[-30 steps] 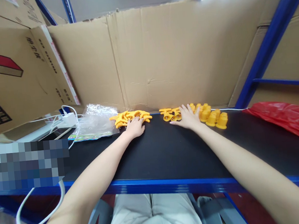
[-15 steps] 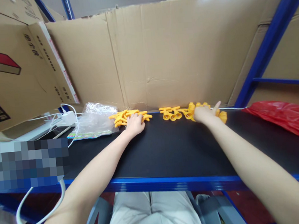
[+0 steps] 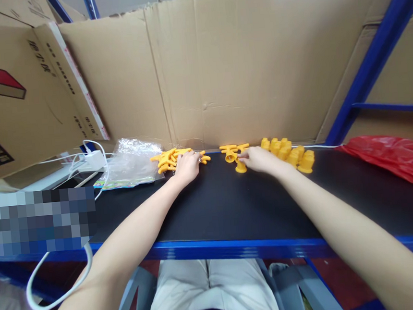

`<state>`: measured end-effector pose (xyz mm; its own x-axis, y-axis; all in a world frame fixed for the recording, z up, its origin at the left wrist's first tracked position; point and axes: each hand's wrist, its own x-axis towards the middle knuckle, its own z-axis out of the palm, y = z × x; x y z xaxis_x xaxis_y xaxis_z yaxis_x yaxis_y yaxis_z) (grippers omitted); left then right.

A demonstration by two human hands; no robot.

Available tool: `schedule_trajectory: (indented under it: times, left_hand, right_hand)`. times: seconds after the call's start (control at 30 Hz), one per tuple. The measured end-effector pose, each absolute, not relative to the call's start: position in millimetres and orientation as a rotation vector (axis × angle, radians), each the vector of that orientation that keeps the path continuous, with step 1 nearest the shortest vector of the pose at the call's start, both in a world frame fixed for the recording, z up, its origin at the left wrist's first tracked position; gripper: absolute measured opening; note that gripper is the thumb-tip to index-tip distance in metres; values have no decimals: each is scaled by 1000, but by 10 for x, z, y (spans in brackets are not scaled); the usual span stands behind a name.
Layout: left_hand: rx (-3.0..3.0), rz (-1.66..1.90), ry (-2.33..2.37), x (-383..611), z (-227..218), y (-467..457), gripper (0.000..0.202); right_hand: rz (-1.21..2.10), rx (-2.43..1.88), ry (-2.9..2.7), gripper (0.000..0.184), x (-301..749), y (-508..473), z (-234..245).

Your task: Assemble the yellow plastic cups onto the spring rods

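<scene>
My left hand rests on a pile of orange-yellow branched plastic pieces, its fingers curled over one whose arm sticks out on the right. My right hand pinches a yellow flared plastic cup, wide rim down, low over the black tabletop. Just left of those fingertips lies a yellow piece with a round mouth facing me and a crossbar behind it. Another crossbar shows behind the right fingers; what lies under that hand is hidden. Several yellow flared cups stand grouped to the right of the right hand.
A clear plastic bag lies left of the pile, beside a white charger with cables. A red plastic bag sits at the far right. A cardboard wall closes off the back; a blue rail edges the front.
My right hand has moved left from the grouped cups to the pieces with crossbars, now pinching a cup. My left hand stays at the pile, fingers slightly shifted.
</scene>
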<state>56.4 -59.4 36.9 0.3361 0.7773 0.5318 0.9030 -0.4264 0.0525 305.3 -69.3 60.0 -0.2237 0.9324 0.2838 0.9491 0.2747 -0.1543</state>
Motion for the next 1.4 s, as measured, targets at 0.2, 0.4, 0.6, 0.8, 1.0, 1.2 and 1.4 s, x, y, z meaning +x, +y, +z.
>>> schedule_trajectory:
  times: [0.2,0.4,0.6,0.8,1.0,1.2,1.4]
  left_hand:
    - [-2269,-926,-1371,605,445,-649,25]
    - [-2253,-950,-1445,637,459,-717,26]
    - [-2359,-781,-1597,618,415,-675,29]
    - [-2549,-570,-1581,586,363,-615,29]
    - [-2637,-438,-1612,589,375,-607,32]
    - [-2660,-421,-1632,585,382,-613,32]
    - [-2690,-436,-1601,581,383,-620,33]
  right_hand:
    - [4,-1573,-2415,36,2955,-797,629]
    - [162,-1580,-2465,67,2935,-803,535]
    - [272,-1560,-2474,78,2953,-748,453]
    - [264,-1593,-2483,77,2937,-778,474]
    - [43,-1648,-2430,52,2929,-840,586]
    - [-103,-1738,-2302,30,2892,-837,628]
    - [199,-1710,-2332,24,2912,-725,492]
